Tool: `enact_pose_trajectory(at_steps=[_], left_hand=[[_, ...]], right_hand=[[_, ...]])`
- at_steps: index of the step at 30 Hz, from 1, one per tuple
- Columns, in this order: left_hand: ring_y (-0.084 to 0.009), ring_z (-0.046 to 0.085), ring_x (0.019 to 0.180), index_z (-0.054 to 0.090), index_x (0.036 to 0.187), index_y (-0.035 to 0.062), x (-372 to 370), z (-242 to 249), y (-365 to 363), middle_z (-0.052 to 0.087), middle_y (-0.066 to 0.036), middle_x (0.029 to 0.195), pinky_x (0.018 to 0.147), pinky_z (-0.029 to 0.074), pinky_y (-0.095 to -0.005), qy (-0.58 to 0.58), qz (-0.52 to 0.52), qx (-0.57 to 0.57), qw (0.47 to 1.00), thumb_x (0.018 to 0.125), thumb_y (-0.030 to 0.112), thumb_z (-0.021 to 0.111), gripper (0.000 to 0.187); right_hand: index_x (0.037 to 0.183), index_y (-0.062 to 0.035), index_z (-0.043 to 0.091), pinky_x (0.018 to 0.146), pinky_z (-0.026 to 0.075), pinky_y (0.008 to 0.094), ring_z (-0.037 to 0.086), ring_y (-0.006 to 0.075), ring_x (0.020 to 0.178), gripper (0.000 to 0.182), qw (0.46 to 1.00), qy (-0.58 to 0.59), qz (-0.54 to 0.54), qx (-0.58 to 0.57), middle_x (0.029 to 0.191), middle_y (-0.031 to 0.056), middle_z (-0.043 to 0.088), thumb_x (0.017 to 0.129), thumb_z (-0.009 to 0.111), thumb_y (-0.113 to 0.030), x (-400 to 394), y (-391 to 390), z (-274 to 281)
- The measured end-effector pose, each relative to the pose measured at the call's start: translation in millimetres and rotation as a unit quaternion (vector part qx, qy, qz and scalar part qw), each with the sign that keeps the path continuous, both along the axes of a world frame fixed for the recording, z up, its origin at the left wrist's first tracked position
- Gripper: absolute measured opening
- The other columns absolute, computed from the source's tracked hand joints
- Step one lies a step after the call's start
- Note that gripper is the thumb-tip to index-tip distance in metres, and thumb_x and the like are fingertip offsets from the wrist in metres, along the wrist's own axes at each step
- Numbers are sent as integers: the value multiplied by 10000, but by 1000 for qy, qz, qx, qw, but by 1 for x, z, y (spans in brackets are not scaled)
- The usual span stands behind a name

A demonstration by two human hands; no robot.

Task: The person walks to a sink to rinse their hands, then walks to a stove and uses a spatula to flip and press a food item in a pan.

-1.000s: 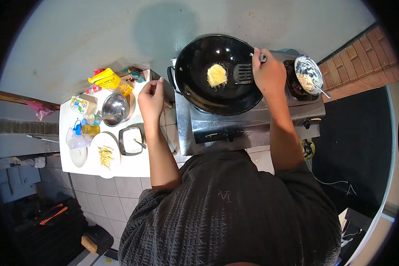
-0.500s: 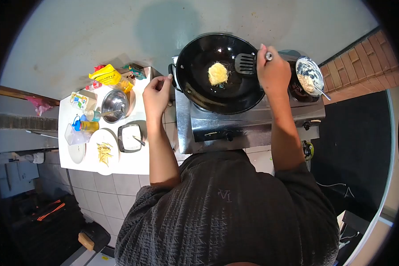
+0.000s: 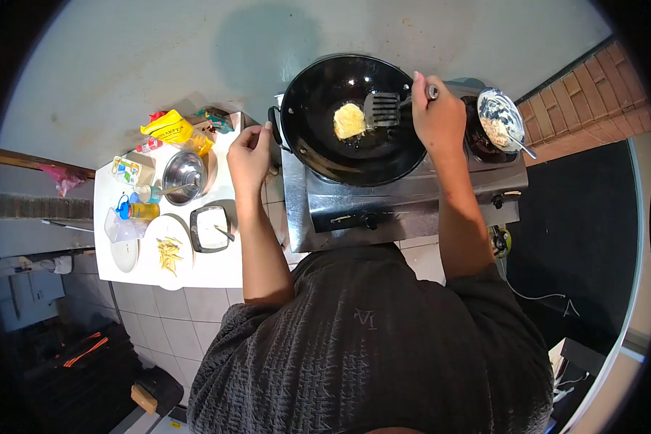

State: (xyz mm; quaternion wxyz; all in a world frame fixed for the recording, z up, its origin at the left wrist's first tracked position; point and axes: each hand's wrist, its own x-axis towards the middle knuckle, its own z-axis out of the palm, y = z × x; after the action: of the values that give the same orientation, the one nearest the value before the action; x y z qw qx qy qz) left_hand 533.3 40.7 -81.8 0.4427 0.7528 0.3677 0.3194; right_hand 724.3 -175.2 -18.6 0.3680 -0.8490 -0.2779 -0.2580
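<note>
A black wok [image 3: 354,163] sits on the steel stove with a pale yellow piece of food [image 3: 350,121] in its middle. My right hand [image 3: 438,112] is closed around the handle of a slotted spatula [image 3: 383,110], whose head lies inside the wok at the right edge of the food. At the wok's left side, my left hand [image 3: 250,153] has its fingers closed on the black loop handle [image 3: 273,124], thumb tip against it.
Right of the wok, a bowl [image 3: 500,119] with white and tan residue and a spoon rests over the second burner. The white table [image 3: 108,264] at left holds a plate of fries [image 3: 169,254], a metal bowl [image 3: 184,176], a square black dish [image 3: 210,228], bottles and a yellow packet [image 3: 171,130].
The spatula has moved left from beside the food to touching its right edge, my right hand moving slightly with it. The whole view has shifted a little. My left hand stays at the handle.
</note>
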Motion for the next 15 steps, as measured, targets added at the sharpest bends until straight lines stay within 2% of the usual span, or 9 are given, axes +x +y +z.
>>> enact_pose_trajectory(at_steps=[4,6,9,11,13,15], left_hand=[[-56,399,540,656,847,-32,1,-7,2,508,0,559,497,331,-227,-42,-5,2,999,852,241,667,273],[-57,407,542,658,852,-33,-1,-6,1,517,-5,563,502,340,-225,-27,-3,3,1000,852,244,668,277],[-60,428,549,660,860,-32,-1,-5,3,543,-18,576,516,360,-224,0,1,3,1000,849,248,670,280],[-62,440,554,662,863,-32,-3,-8,3,559,-26,584,524,373,-223,16,7,2,1000,848,249,671,281],[-29,383,563,667,885,-42,-3,-11,3,504,51,621,497,282,-192,-16,-8,-6,1000,870,230,666,272],[-29,383,562,667,881,-41,-3,-10,3,499,54,619,496,282,-192,-11,-5,-3,1000,871,231,666,272]], right_hand=[[697,-76,558,497,442,487,571,410,562,338,998,-13,-51,-37,576,187,570,898,551,-349,-3,2,0],[691,-72,546,499,442,487,570,412,566,349,996,-22,-62,-65,583,184,573,903,544,-349,1,2,-5],[701,-71,557,502,442,489,569,418,574,338,999,20,-25,-9,588,192,573,902,547,-343,1,2,-3],[698,-70,557,501,441,490,569,419,572,336,999,6,-32,-24,585,193,572,901,551,-337,-2,2,3],[696,-68,558,500,440,491,568,419,571,333,999,-8,-41,-35,582,193,570,900,555,-332,-1,4,1],[691,-66,562,495,436,488,565,414,563,327,996,-32,-39,-68,571,192,563,899,560,-318,4,4,-3]])
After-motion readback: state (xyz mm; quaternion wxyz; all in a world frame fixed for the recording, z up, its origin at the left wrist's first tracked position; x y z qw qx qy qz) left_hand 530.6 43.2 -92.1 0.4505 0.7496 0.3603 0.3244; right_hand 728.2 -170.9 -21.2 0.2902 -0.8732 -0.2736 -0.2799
